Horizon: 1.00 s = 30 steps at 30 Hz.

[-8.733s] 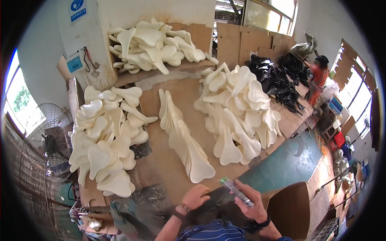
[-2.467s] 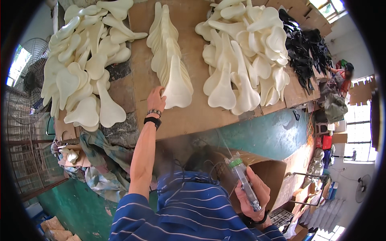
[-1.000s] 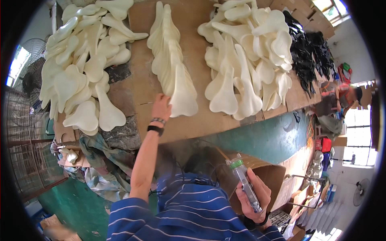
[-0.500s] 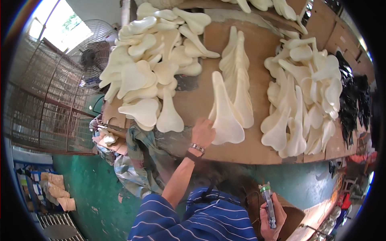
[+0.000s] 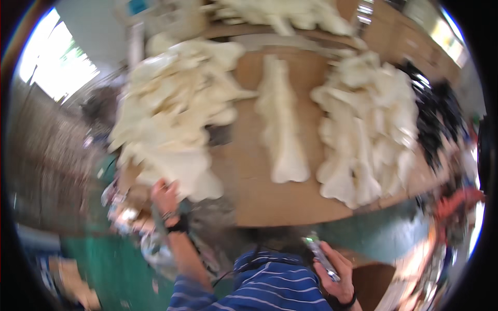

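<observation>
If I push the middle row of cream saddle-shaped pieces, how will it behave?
The row may fan out: its scalloped edges suggest overlapped layers. Rolling seems unlikely, as the front piece flares broadly. Blur hides surface grip.

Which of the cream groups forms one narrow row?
The middle row: it is a slim line, while the left pile, right pile and back pile spread wider.

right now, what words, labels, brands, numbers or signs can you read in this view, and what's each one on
None can be read.
Blue panel at the upper left: too blurred to tell any lettering.
Green-ended tool in the right hand: too blurred to tell any markings.
Pale pieces in the middle row: no marking visible.
</observation>
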### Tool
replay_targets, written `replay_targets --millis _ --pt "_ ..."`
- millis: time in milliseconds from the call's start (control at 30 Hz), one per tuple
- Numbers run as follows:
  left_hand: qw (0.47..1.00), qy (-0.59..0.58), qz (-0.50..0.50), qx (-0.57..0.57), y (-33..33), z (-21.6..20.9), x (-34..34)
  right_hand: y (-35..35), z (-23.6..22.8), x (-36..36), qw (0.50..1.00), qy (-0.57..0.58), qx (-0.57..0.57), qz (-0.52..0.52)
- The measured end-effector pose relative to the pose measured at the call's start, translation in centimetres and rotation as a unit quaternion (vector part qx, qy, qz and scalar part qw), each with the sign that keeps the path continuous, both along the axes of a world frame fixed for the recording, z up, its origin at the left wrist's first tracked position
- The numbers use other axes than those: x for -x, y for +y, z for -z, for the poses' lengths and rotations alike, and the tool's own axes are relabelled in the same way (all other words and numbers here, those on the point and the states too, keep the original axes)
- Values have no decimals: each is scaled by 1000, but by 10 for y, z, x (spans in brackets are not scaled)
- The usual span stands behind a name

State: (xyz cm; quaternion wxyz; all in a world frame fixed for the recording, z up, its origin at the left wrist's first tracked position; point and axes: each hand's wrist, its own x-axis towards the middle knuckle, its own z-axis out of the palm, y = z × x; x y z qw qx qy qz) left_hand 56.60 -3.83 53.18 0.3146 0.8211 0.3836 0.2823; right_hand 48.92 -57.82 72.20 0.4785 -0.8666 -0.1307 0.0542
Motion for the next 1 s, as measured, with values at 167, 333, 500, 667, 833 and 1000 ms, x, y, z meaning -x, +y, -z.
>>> replay_targets --millis 167,333,500,667,833,1000 --pt "982 -47 164 84 -37 -32 -43 -6 3 -12 1000 14 -16 -16" --pt "933 -7 352 79 -134 -50 -106 -6 7 8 998 15 -28 50" --pt "854 -1 496 156 -258 -43 -163 -21 8 24 994 13 -36 106" --pt "795 78 518 305 -393 -45 -212 -47 1 35 983 -6 -44 178" --pt "755 126 575 289 -571 -38 -279 -84 -5 36 975 -20 -21 222" --pt "760 172 627 17 -633 0 -307 -113 -7 34 979 -43 -31 196"
